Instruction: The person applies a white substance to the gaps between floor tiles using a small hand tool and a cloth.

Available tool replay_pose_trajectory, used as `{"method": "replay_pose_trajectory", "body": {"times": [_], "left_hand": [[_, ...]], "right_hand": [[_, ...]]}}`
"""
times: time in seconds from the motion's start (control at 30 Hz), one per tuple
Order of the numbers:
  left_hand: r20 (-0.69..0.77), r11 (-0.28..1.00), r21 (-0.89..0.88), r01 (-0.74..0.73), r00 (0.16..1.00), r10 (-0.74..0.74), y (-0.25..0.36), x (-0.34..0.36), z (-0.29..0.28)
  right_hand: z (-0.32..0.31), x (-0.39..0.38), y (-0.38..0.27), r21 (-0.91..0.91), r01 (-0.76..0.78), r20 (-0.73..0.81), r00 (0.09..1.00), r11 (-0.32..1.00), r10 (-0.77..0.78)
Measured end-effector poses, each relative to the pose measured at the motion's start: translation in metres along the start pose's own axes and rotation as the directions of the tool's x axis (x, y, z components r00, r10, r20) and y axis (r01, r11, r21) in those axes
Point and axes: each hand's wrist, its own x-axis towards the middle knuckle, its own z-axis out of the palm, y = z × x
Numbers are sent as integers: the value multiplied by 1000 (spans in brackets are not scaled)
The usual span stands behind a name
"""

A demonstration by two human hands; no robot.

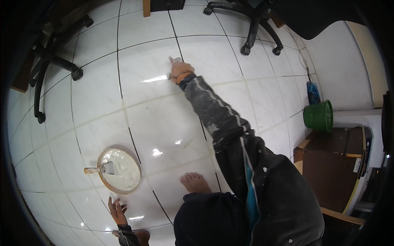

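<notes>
My right arm stretches far forward over the white tiled floor. At its end my right hand point(182, 70) is closed at a tile joint, with a small pale piece point(174, 60) at its fingers; whether that is plastic or cloth cannot be made out. Low on the left, my left hand point(118, 211) hovers with its fingers apart, holding nothing. Just beyond it sits a shallow round bowl point(138, 166) of creamy white paste point(125, 174). A putty knife point(92, 170) rests across the bowl's left rim, its blade in the paste and its wooden handle sticking out.
Some tile joints point(120, 74) are dark, others pale. Wheeled chair bases stand at the far left point(61, 61) and far right point(252, 33). Along the right side are a green bucket point(318, 117), a coiled blue cable point(313, 93) and a brown cabinet point(328, 168). My bare foot point(196, 182) is near the middle.
</notes>
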Motion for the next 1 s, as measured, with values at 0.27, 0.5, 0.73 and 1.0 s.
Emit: {"method": "replay_pose_trajectory", "body": {"times": [0.27, 0.5, 0.73, 1.0], "left_hand": [[-10, 999, -36, 3, 1000, -3, 6, -9, -16], [-6, 997, 15, -79, 997, 79, 7, 8, -33], [71, 992, 75, -101, 993, 96, 12, 27, -27], [97, 982, 127, -140, 987, 128, 15, 24, -22]], "right_hand": [[46, 23, -69, 343, -757, 229, 641, 555, 733], [0, 23, 0, -22, 296, 50, 954, 955, -294], [-55, 68, 73, -180, 208, 171, 969, 962, -177], [-42, 10, 87, -73, 522, 284, 828, 850, -484]]}}
